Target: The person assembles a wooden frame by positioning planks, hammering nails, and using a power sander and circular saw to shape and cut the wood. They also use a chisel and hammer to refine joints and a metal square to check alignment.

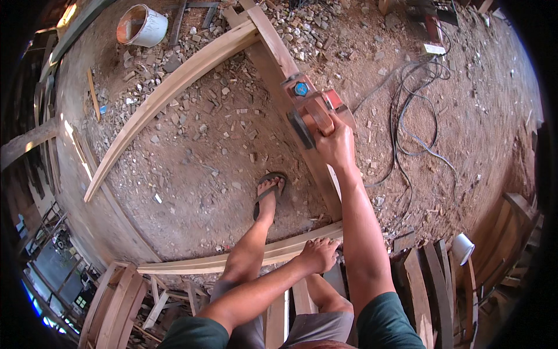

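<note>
My right hand is wrapped round the rear handle of a red electric hand planer with a blue knob. The planer sits on a straight wooden plank that runs from the far middle toward me; its underside and the cut surface are hidden. My left hand presses down over the right end of a pale wooden beam lying across in front of my legs, fingers curled on the wood. Another curved pale beam meets the plank at its far end.
Black cables loop on the dirt floor at the right. A white bucket stands far left among wood chips and rubble. Stacked timber and a white cup are at lower right. My sandalled foot stands between the beams.
</note>
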Tool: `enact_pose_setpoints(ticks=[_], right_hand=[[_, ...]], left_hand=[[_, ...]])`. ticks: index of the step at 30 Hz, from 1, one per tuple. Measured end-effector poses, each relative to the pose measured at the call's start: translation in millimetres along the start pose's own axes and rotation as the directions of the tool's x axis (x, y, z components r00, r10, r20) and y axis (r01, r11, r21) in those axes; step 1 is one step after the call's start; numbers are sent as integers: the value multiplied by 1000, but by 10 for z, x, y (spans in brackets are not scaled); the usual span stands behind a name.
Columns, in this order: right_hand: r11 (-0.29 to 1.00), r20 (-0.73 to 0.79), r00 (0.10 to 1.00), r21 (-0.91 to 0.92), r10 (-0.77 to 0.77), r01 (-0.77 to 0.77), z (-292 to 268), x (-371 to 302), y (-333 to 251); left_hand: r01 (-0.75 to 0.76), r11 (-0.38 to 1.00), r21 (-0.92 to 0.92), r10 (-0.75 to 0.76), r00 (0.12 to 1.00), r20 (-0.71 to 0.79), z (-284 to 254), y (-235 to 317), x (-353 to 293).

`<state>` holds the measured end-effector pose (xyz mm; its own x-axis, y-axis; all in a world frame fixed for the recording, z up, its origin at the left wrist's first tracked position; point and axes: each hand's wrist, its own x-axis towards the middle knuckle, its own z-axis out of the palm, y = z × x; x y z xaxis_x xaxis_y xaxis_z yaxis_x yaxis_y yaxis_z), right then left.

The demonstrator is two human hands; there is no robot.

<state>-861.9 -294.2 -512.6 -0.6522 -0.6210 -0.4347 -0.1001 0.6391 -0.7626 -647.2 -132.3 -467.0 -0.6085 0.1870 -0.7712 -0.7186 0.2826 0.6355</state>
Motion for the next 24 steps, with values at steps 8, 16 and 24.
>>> enact_pose_setpoints(ticks=[8, 16, 24], right_hand=[[995, 19, 997, -67, -72, 73, 357, 893, -445], [978, 19, 985, -113, -173, 174, 692, 1654, -1112], [932, -40, 950, -212, -309, 294, 1129, 2413, -1618]], left_hand=[[89, 993, -82, -90, 996, 3, -546, 4, 45], [96, 987, -127, -96, 995, 2, -961, -83, 98], [148, 944, -295, -182, 979, -90, -1257, -322, 185]])
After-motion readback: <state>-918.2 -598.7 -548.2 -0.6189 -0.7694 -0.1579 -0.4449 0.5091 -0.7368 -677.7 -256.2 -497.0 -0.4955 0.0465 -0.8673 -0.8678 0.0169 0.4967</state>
